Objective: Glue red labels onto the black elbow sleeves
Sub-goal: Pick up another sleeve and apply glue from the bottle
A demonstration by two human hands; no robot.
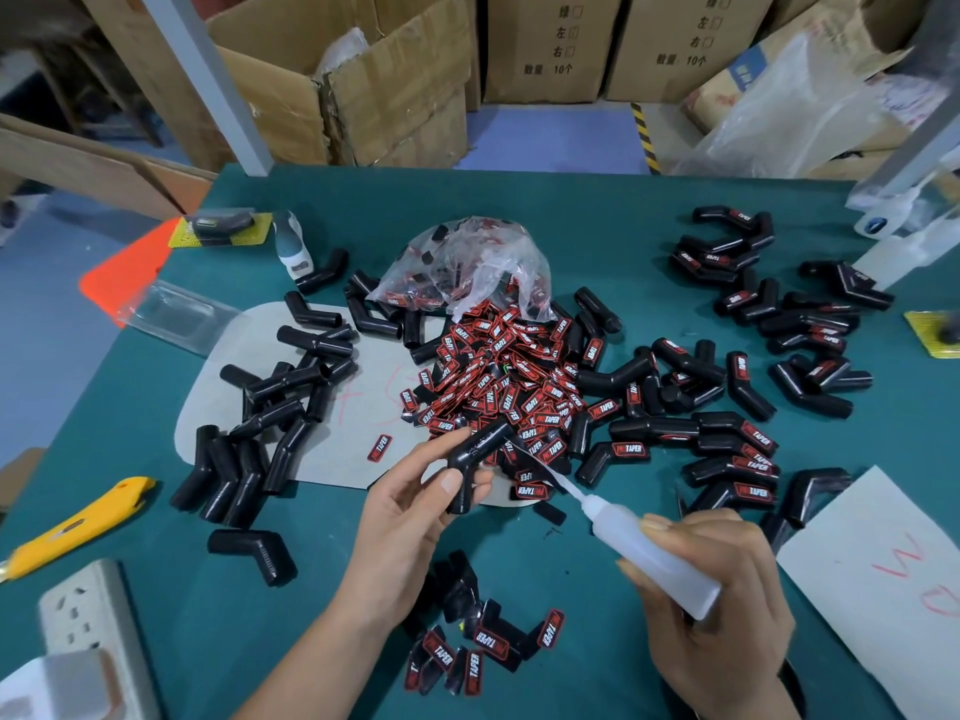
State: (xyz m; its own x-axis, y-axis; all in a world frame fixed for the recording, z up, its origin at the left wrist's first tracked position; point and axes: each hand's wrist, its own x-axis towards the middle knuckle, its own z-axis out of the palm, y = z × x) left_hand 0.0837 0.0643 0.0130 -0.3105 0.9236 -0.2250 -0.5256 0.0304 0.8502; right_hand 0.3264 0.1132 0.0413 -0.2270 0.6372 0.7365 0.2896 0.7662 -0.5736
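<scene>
Fingers [451, 483] of left hand [410, 517] pinched one sleeve [475, 462]; right hand [722, 610] gripped one glue bottle [644, 548]; label pile [509, 387] behind.

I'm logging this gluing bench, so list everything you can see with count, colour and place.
Held elbow sleeve: one, black, left hand.
Glue bottle: one, translucent white, right hand.
Unlabelled sleeves: many, black, left of centre.
Labelled sleeves: many, black with red labels, right.
Loose labels: large pile, red and black, centre.
Plastic bag: one, clear, behind the pile.
Utility knife: one, yellow, left edge.
Power strip: one, grey, lower left.
Cardboard boxes: several, brown, behind the table.
Table: one, teal.
Left hand: gripping the sleeve.
Right hand: gripping the bottle.
</scene>
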